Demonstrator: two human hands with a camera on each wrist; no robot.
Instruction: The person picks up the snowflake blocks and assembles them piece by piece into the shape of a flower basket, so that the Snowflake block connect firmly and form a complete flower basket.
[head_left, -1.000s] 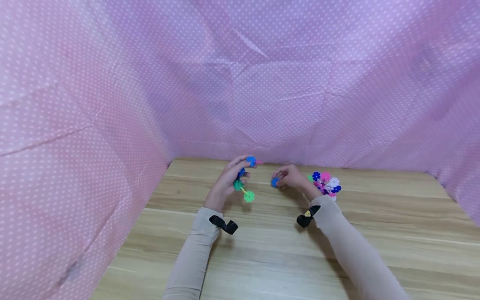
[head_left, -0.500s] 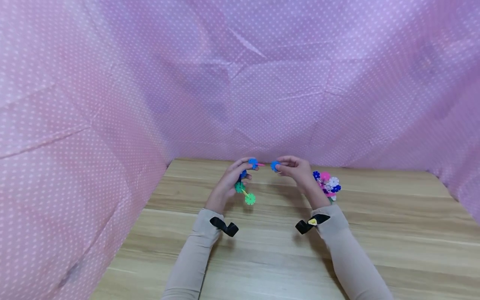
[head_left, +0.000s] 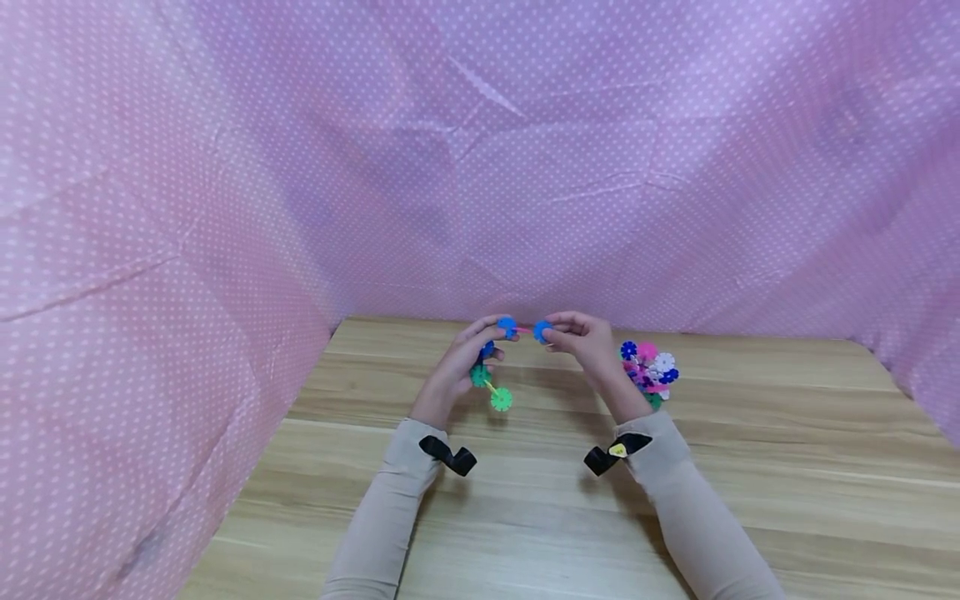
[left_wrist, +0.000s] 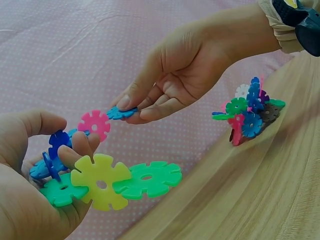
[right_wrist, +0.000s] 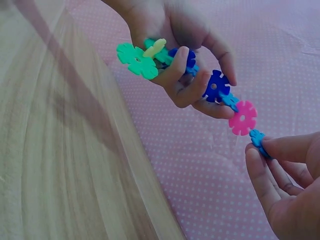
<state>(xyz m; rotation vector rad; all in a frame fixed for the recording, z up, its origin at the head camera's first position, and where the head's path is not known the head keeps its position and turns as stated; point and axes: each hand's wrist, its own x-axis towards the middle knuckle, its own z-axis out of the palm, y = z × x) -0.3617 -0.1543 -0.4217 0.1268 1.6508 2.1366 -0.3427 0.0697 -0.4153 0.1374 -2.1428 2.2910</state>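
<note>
My left hand (head_left: 450,362) grips a chain of interlocking snowflake discs, fingers curled round its middle. In the left wrist view, a light green disc (left_wrist: 150,179) and a yellow disc (left_wrist: 98,172) form its near end. At the far end a pink disc (right_wrist: 242,118) sticks out past the fingertips. Between thumb and fingers, my right hand (head_left: 592,346) pinches a single blue disc (right_wrist: 257,142). That blue disc's edge meets the pink disc's rim; whether their slots interlock, I cannot tell. Part of the chain is hidden behind the left fingers.
A cluster of joined snowflake discs (left_wrist: 252,110) in several colours rests on the wooden table (head_left: 525,517), right of my right hand. A pink dotted cloth (head_left: 487,192) hangs behind the table's back edge and along its sides.
The right hand has risen from near the tabletop with the blue disc and moved left to the pink disc. The left hand has stayed nearly still with the chain.
</note>
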